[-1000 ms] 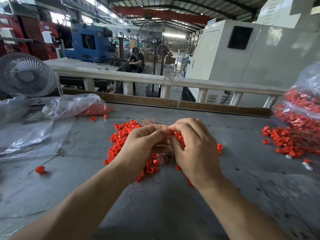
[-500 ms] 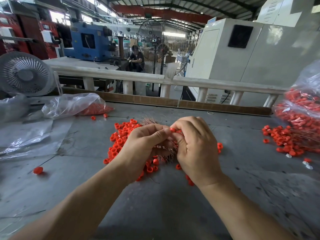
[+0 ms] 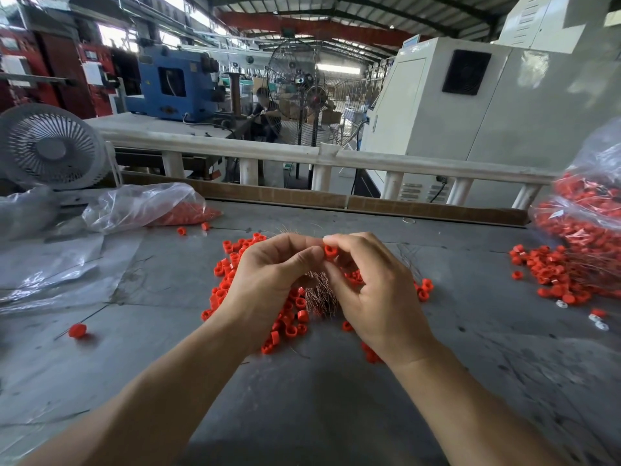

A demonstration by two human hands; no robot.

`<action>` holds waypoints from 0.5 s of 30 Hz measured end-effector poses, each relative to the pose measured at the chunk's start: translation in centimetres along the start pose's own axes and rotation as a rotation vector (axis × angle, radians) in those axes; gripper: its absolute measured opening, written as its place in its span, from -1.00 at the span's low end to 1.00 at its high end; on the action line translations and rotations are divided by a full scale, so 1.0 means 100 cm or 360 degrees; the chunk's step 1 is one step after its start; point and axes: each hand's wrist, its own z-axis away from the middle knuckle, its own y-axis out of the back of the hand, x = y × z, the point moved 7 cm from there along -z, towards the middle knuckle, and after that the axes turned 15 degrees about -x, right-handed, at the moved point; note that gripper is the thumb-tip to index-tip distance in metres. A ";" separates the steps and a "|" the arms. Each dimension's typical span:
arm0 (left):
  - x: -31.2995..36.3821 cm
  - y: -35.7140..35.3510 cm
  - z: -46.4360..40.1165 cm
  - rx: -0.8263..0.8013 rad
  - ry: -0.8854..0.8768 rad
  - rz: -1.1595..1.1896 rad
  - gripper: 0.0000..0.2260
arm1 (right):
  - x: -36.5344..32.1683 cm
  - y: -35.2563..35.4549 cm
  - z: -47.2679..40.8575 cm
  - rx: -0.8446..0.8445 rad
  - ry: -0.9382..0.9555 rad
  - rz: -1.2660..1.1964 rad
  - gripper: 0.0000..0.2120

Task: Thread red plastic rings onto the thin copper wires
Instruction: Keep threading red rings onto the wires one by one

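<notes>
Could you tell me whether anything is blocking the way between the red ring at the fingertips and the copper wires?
Nothing visible does. The ring is pinched between the left hand and right hand, just above the wire bundle.

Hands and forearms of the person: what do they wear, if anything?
Nothing shows on them. The left hand and right hand are bare, without gloves, rings or a watch. Both forearms are uncovered down to the bottom edge of the picture; no sleeve is in view.
</notes>
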 end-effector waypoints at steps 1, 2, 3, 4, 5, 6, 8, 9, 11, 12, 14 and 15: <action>0.000 0.000 0.000 0.0008 0.0009 0.0001 -0.83 | 0.000 0.001 0.000 0.0010 0.0003 -0.0013 -0.78; -0.001 0.001 0.000 0.0014 0.0017 0.0000 -0.83 | 0.001 0.001 0.000 0.0022 -0.0007 -0.0026 -0.81; -0.001 0.002 0.000 0.0021 0.0027 -0.0003 -0.84 | 0.002 0.001 0.000 0.0036 -0.0024 -0.0042 -0.83; -0.002 0.002 0.000 0.0031 0.0039 -0.0002 -0.83 | 0.002 0.000 0.001 0.0048 -0.0045 -0.0067 -0.83; -0.003 0.003 0.000 0.0044 0.0056 0.0005 -0.81 | 0.003 0.000 0.001 0.0052 -0.0066 -0.0100 -0.82; -0.005 0.004 0.001 0.0059 0.0078 0.0013 -0.78 | 0.004 -0.002 0.002 0.0045 -0.0088 -0.0141 -0.82; -0.007 0.006 0.002 0.0075 0.0130 0.0005 -0.73 | 0.006 -0.004 0.002 0.0004 -0.0125 -0.0207 -0.81; -0.008 0.007 0.002 0.0076 0.0146 -0.0013 -0.72 | 0.006 -0.006 0.002 -0.0023 -0.0134 -0.0221 -0.81; -0.008 0.009 0.002 0.0102 0.0146 -0.0060 -0.74 | 0.007 -0.007 0.002 -0.0068 -0.0140 -0.0223 -0.81; -0.008 0.010 0.002 0.0126 0.0140 -0.0070 -0.75 | 0.007 -0.008 0.002 -0.0093 -0.0146 -0.0215 -0.81; -0.008 0.013 0.002 0.0164 0.0126 -0.0051 -0.80 | 0.007 -0.010 0.003 -0.0151 -0.0178 -0.0201 -0.79; -0.007 0.014 0.002 0.0184 0.0121 -0.0035 -0.82 | 0.008 -0.010 0.003 -0.0175 -0.0197 -0.0201 -0.78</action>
